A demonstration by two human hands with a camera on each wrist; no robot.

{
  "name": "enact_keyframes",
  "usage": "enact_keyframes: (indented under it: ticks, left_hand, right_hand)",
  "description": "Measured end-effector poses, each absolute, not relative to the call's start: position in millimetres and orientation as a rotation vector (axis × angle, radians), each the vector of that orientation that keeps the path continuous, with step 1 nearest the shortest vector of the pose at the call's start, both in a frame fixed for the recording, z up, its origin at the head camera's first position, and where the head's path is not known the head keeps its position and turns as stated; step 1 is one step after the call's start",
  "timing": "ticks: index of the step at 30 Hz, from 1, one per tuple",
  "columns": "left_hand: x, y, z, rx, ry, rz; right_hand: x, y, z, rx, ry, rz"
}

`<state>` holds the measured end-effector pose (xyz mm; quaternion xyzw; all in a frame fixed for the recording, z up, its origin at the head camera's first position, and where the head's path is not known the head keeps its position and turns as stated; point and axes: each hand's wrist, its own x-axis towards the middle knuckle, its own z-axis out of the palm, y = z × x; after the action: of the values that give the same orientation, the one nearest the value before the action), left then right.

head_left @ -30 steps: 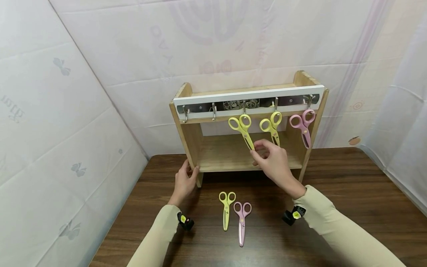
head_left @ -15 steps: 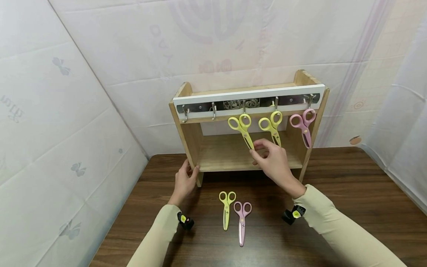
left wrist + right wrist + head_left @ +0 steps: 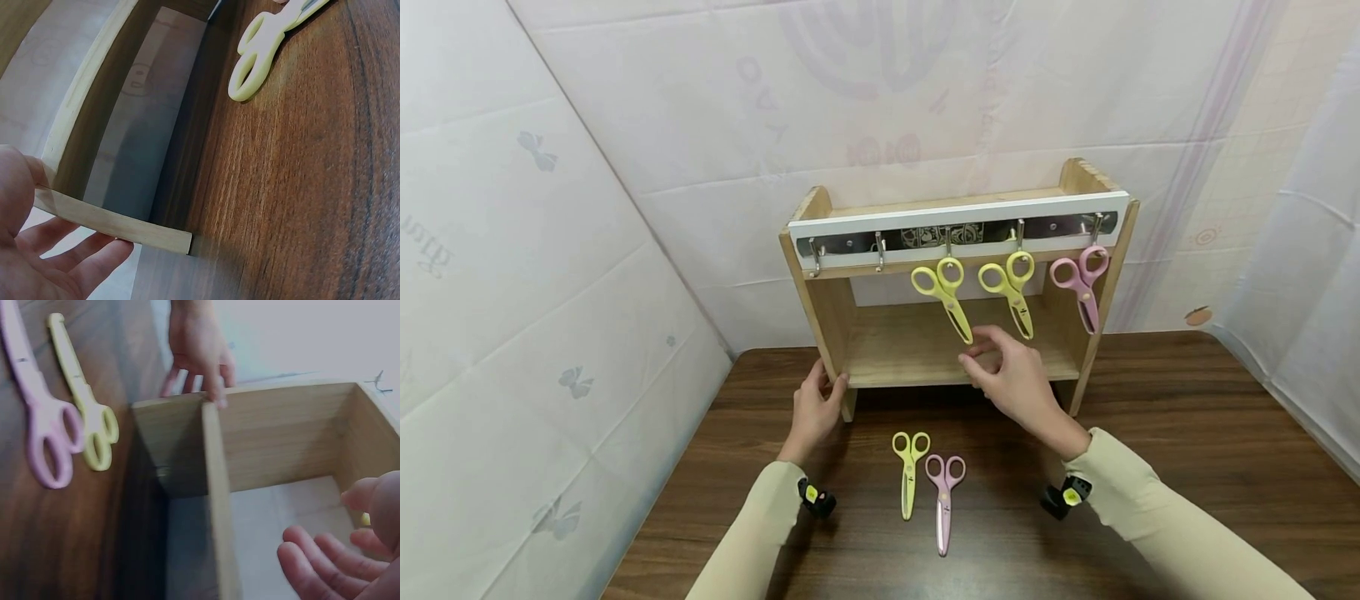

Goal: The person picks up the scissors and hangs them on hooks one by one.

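My left hand (image 3: pixel 815 412) grips the lower left side panel of the wooden shelf (image 3: pixel 898 346), thumb in front and fingers behind; the left wrist view shows this grip on the panel (image 3: pixel 119 224). My right hand (image 3: pixel 1015 375) is just below the tip of yellow scissors (image 3: pixel 951 300) that hang by one loop from the middle hook. Its thumb and fingers are apart with nothing between them, as the right wrist view shows. More yellow scissors (image 3: pixel 1011 292) and pink scissors (image 3: pixel 1081 287) hang from the two hooks to the right.
Yellow scissors (image 3: pixel 909 475) and pink scissors (image 3: pixel 943 504) lie on the dark wooden table (image 3: pixel 737 517) before the shelf. A white hook rail (image 3: pixel 958 208) runs across the shelf's upper front. Two left hooks (image 3: pixel 881 250) carry nothing. Patterned cloth (image 3: pixel 700 167) hangs behind.
My right hand has let go of the yellow scissors' blade and moved slightly down from it. Those scissors now hang freely from the middle hook. The left hand has stayed in place.
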<state>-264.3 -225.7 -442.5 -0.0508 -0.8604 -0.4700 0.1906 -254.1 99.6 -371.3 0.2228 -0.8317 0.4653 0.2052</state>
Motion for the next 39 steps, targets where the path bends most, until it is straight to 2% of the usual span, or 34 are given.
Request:
enact_keyframes:
  ticks: [8, 21, 39]
  left_hand:
    - [-264, -225, -441, -0.151, -2.410, -1.333]
    - [-264, -228, -442, -0.145, -2.403, -1.320]
    - [-264, -226, -444, -0.150, -2.397, -1.337]
  right_hand:
    - [-226, 106, -405, 0.689, -2.662, 1.057]
    - [-170, 86, -440, 0.823, -2.910, 0.783]
    - [-156, 70, -469, 0.889, -2.872, 0.598]
